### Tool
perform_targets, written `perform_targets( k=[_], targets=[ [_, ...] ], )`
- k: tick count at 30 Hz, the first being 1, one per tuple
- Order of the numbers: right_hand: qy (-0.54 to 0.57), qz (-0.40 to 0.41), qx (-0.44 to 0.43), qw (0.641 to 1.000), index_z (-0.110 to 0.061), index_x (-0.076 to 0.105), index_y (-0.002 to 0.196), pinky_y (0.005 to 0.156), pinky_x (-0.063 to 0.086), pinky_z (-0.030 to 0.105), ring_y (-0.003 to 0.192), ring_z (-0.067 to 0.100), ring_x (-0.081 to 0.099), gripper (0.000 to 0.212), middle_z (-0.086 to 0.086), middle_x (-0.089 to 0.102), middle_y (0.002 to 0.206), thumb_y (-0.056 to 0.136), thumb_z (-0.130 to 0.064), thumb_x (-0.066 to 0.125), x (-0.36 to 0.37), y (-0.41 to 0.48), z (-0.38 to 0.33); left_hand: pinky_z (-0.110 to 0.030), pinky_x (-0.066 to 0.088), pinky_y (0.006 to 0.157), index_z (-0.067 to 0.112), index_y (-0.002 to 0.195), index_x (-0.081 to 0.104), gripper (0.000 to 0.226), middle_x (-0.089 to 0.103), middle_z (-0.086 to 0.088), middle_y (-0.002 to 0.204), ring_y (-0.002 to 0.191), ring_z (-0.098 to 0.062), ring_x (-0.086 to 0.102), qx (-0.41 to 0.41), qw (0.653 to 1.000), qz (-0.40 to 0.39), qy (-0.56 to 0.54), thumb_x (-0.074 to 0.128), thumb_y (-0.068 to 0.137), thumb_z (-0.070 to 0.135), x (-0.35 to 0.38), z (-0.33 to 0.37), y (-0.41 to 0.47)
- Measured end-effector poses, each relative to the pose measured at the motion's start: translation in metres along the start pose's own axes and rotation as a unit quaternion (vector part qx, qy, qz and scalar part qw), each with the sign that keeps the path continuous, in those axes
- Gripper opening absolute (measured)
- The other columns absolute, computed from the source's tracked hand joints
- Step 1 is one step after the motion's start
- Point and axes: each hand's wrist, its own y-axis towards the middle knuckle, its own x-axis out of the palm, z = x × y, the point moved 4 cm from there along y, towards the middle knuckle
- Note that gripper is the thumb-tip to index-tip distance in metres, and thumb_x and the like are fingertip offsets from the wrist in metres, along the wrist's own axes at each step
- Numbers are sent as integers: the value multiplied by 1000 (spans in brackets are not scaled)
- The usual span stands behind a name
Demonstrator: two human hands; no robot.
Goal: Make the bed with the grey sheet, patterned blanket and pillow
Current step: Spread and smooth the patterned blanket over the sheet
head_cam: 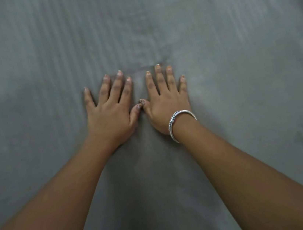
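Note:
The grey sheet (234,46) fills the whole view, spread over the bed with faint ripples running away from me in the upper half. My left hand (110,110) lies flat on it, palm down, fingers spread. My right hand (166,101) lies flat beside it, palm down, with a silver bangle (180,124) on the wrist. The two thumbs touch in the middle. Neither hand holds anything. The patterned blanket and the pillow are out of view.
Only sheet surrounds the hands on every side. A small crease sits just beyond the fingertips of my right hand. A dark corner shows at the top right edge of the frame.

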Motion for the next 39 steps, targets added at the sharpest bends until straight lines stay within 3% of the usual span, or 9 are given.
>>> perform_targets(
  k=[7, 10, 15, 20, 25, 28, 30, 34, 39],
  targets=[
    [-36, -4, -34, 999, -22, -3, 150, 109, -9, 61, 143, 34, -14, 73, 7, -12, 158, 92, -52, 28, 3, 16, -13, -66, 21, 103, 17, 141, 41, 59, 34, -11, 150, 136, -36, 33, 6, 1000, 21, 11, 31, 89, 42, 6, -6, -2],
    [-17, -2, -77, 997, -24, 1, 150, 110, -12, 56, 144, 29, -12, 69, 4, -9, 158, 93, -48, 30, 2, 21, -5, -70, 20, 100, 13, 138, 44, 60, 34, -18, 148, 134, -45, 31, -35, 999, 21, -2, 32, 85, 37, 8, 7, 1],
    [39, 22, -193, 980, -23, 27, 147, 115, 3, 46, 145, 24, 14, 58, -1, 20, 156, 90, -35, 25, -9, 23, 57, -73, 14, 101, 1, 140, 38, 65, 30, -27, 147, 133, -52, 26, -107, 994, 10, 0, 28, 85, 35, 18, 82, 25],
    [8, 35, -93, 995, -32, 32, 144, 113, 16, 48, 142, 29, 22, 59, -2, 27, 154, 88, -43, 22, -13, 5, 216, -67, 15, 105, 2, 141, 36, 66, 28, -30, 146, 135, -48, 27, -72, 997, -2, -21, 33, 85, 38, 34, 225, 68],
    [49, 44, 36, 997, -32, 25, 147, 113, 3, 51, 144, 29, 11, 57, 3, 17, 157, 91, -39, 25, -29, -9, 316, -66, 18, 104, 1, 137, 42, 65, 35, -23, 146, 133, -43, 35, 2, 999, -5, -38, 34, 80, 32, 30, 327, 113],
    [78, 15, -44, 996, -21, 18, 149, 115, 0, 46, 145, 25, 6, 58, 3, 11, 158, 93, -29, 31, -30, -22, 322, -59, 5, 111, 10, 147, 27, 69, 17, -13, 156, 143, -36, 14, -33, 997, -29, -58, 33, 81, 32, 29, 337, 127],
    [81, 14, -90, 993, -18, 24, 148, 116, 4, 41, 145, 23, 12, 59, 0, 20, 156, 91, -27, 34, -21, -37, 337, -58, 1, 111, 13, 148, 24, 71, 12, -12, 157, 143, -37, 8, -19, 997, -46, -51, 27, 80, 35, 36, 356, 125],
    [69, 101, -44, 992, -18, 53, 132, 108, 30, 45, 131, 36, 41, 57, 1, 48, 141, 80, -32, 37, -10, -67, 418, -62, 7, 109, 5, 144, 32, 78, 25, -16, 153, 141, -36, 21, 69, 996, -55, -30, 28, 74, 39, 50, 439, 123],
    [36, 104, 113, 987, -19, 42, 140, 112, 18, 44, 139, 37, 27, 63, 1, 36, 150, 81, -39, 35, -13, -110, 518, -56, -3, 112, 15, 150, 12, 81, 4, -5, 159, 146, -25, 2, 215, 973, -86, -25, 22, 75, 43, 57, 554, 153]
  ],
)
